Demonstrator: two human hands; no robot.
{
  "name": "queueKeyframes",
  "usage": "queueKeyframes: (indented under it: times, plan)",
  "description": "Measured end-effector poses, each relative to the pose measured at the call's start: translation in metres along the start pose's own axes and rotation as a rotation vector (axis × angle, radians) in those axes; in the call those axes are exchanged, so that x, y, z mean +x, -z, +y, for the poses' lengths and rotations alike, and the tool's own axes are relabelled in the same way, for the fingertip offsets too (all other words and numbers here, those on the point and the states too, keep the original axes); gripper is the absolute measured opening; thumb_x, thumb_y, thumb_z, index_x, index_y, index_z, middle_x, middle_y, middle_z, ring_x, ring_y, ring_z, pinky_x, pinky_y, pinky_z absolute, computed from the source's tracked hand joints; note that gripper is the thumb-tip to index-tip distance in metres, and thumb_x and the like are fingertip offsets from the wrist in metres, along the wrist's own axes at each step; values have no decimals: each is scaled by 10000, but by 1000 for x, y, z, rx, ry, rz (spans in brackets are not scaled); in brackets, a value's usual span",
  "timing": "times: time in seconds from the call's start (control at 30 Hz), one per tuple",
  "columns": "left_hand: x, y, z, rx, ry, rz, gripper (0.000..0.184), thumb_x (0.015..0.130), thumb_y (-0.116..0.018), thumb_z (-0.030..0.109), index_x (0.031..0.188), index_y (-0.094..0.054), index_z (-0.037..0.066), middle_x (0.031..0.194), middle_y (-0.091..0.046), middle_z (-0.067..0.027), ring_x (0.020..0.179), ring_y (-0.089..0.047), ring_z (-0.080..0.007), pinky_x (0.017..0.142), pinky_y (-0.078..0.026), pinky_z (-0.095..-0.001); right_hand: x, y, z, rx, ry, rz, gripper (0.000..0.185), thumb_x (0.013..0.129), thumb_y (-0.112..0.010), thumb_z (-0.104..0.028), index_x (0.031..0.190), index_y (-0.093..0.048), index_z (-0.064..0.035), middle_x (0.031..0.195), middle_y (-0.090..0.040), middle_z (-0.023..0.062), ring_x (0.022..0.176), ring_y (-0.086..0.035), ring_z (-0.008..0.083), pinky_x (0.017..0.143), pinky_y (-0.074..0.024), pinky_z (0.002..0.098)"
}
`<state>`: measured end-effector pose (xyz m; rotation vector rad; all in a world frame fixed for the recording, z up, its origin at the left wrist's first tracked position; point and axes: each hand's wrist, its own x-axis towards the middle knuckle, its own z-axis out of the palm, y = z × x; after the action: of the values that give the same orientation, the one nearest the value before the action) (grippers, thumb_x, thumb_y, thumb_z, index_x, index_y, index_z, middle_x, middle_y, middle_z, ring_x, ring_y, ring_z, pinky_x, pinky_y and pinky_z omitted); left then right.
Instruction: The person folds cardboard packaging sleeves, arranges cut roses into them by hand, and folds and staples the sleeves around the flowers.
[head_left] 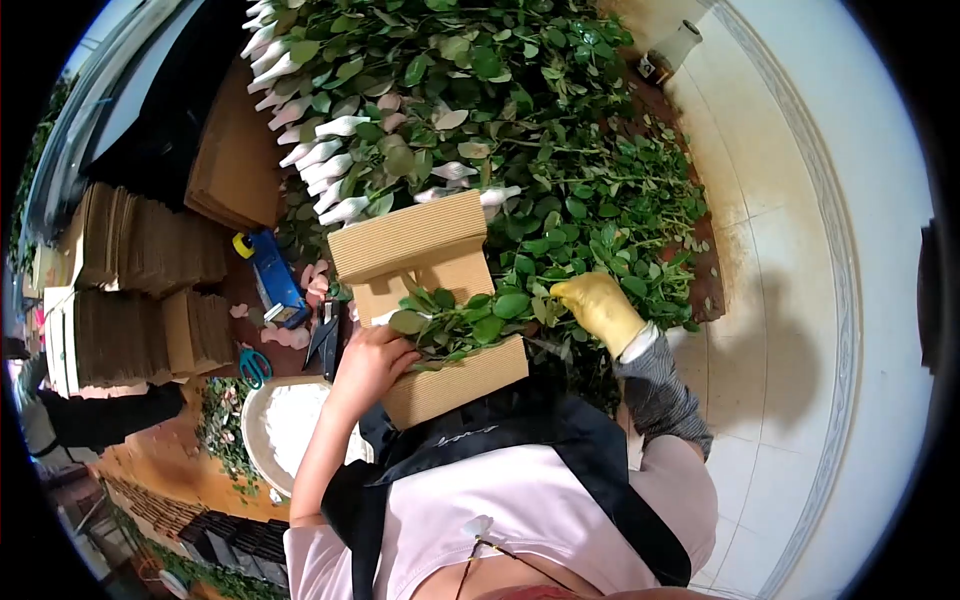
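A sheet of corrugated cardboard lies in front of my body, its far end folded up. Leafy rose stems lie across it, with a white-wrapped bud partly showing at the left end. My left hand, bare, has its fingers curled over that head end; the hand partly hides what is in them. My right hand wears a yellow glove and is closed at the right end of the leafy stems. Beyond the cardboard is a large pile of roses, several with white-sleeved heads facing left.
To the left are a blue tape dispenser, black-handled shears, teal scissors and pink petals. Stacked cardboard sheets stand farther left. A round white tub sits by my left forearm. A tiled floor and wall are at right.
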<state>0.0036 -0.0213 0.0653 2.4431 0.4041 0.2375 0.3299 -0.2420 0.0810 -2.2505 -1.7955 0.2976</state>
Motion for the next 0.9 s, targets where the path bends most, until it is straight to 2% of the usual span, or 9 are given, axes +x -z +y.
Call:
queueKeyframes:
  times: [0.1,0.2,0.33,0.47,0.6,0.67,0.7,0.8,0.9]
  plan:
    - [10,13,21,270,2,120,229,745,-811,208,878,-690,67,1051,-603,-133,940,-580,-326,828,-455,-440,-4,-21,6,149,30,233,198,822,-642,21,965,-747,-68,847,-714,165,792,-686,351,713,-566,429]
    - [7,1,6,65,60,53,264,764,-813,187,952,-701,41,1066,-599,-144,933,-626,-334,812,-502,-443,4,-46,37,214,-8,-98,219,847,-660,-111,1043,-732,-44,1000,-719,171,925,-684,355,837,-552,440]
    - [2,-2,-2,-221,220,-47,296,822,-770,124,1072,-686,-10,1109,-598,-159,966,-659,-371,825,-543,-435,56,61,39,434,59,-626,527,900,-693,-187,1387,-543,-52,1408,-575,166,1247,-585,313,1069,-472,395]
    - [0,-6,-9,-290,154,34,326,836,-717,82,1143,-658,-13,1122,-593,-174,1018,-634,-390,859,-523,-428,172,74,13,200,279,92,568,936,-666,-259,1441,-489,-70,1440,-551,157,1290,-557,313,1129,-418,456]
    - [7,-9,-9,-245,169,21,374,803,-727,100,1158,-649,9,1094,-596,-177,1007,-630,-407,865,-520,-432,277,-2,18,-426,93,415,456,948,-624,-237,1375,-569,-87,1278,-652,127,1170,-601,264,1091,-430,407]
    - [10,-6,-5,-197,288,-26,383,774,-732,87,1140,-651,10,1067,-593,-181,995,-628,-411,869,-519,-434,305,-15,26,-169,44,141,337,823,-685,-201,1124,-693,-50,1145,-660,115,1146,-594,296,1033,-432,394]
    - [13,-4,0,-176,294,-17,353,757,-723,69,1097,-657,-2,1046,-583,-180,974,-628,-408,869,-519,-426,294,-5,11,-121,174,351,232,752,-689,-115,969,-719,-41,1004,-649,80,1062,-600,301,988,-444,424]
    - [14,-8,4,-300,330,29,330,752,-714,54,1073,-660,-5,1037,-580,-177,966,-627,-399,866,-514,-409,252,36,-23,-131,379,749,309,658,-711,41,958,-694,-34,1060,-683,85,1025,-626,281,953,-476,415]
    - [10,-17,-4,-314,313,73,363,734,-689,4,1093,-639,-7,1028,-599,-170,980,-625,-379,876,-500,-403,186,76,-33,-24,411,606,263,632,-722,46,869,-654,-44,896,-705,98,891,-661,301,802,-532,409]
